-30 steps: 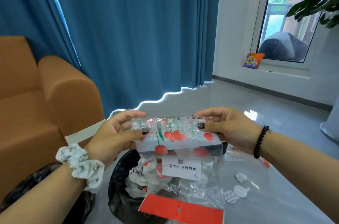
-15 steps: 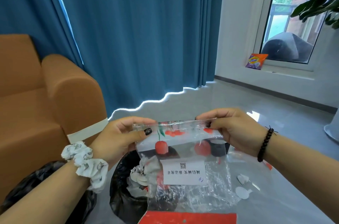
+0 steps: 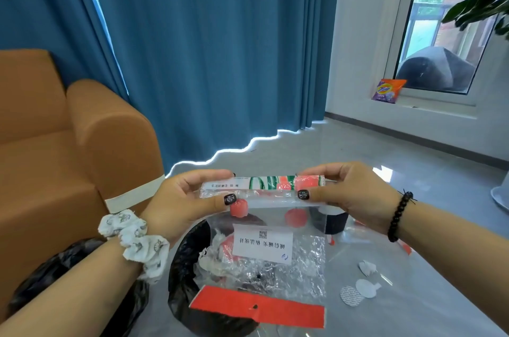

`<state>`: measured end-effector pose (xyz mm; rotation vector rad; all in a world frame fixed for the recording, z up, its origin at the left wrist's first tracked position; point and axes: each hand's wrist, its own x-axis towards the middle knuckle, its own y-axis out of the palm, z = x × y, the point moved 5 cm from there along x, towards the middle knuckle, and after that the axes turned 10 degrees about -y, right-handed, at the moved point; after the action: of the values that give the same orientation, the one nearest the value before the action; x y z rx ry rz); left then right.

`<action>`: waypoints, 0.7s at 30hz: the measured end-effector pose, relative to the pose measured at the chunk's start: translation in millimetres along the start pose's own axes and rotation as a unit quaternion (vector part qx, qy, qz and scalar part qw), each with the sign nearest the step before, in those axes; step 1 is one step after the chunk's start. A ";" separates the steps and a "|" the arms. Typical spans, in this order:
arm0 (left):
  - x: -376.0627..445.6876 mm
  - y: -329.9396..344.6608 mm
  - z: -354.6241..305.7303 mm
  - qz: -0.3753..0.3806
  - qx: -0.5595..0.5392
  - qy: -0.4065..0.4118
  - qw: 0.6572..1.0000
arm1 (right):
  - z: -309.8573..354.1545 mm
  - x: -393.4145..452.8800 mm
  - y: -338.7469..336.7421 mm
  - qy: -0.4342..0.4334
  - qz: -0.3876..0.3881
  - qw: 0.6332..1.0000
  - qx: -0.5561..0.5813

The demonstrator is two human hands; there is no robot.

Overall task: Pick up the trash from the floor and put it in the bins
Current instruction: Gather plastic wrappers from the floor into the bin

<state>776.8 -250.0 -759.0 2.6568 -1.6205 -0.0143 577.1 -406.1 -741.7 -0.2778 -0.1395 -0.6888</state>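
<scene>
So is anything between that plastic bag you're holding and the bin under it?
Nothing visible. Both hands, left hand and right hand, hold the plastic bag hanging directly over the black-lined bin, whose opening already holds crumpled trash.

A clear plastic bag [image 3: 264,229] printed with red cherries hangs upside down, its upper edge folded into a narrow band. A white label with dark print sits across its middle, and a red strip with a small hole runs along its bottom edge. It hangs directly in front of a bin lined with a black bag [image 3: 190,295], which holds crumpled white and clear wrappers. A second black-lined bin [image 3: 68,262] stands to the left. On the grey floor to the right lie small white scraps [image 3: 358,289], round and crumpled, just beside each other.
</scene>
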 end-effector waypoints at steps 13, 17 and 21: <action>-0.4 0.5 -1.4 0.000 -0.019 0.000 1.000 | 4.3 -1.4 5.2 0.005 0.007 0.984 0.177; 0.5 0.0 0.1 0.008 -0.030 0.005 1.000 | 1.9 -1.0 0.2 0.001 -0.012 0.993 0.119; 3.0 -3.7 -1.7 -0.020 -0.009 0.041 0.999 | -4.2 1.0 -2.3 0.000 -0.012 0.997 0.073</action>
<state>781.5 -250.9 -757.4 2.6387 -1.5361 0.0779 576.6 -409.7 -745.0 -0.1367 -0.1931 -0.6979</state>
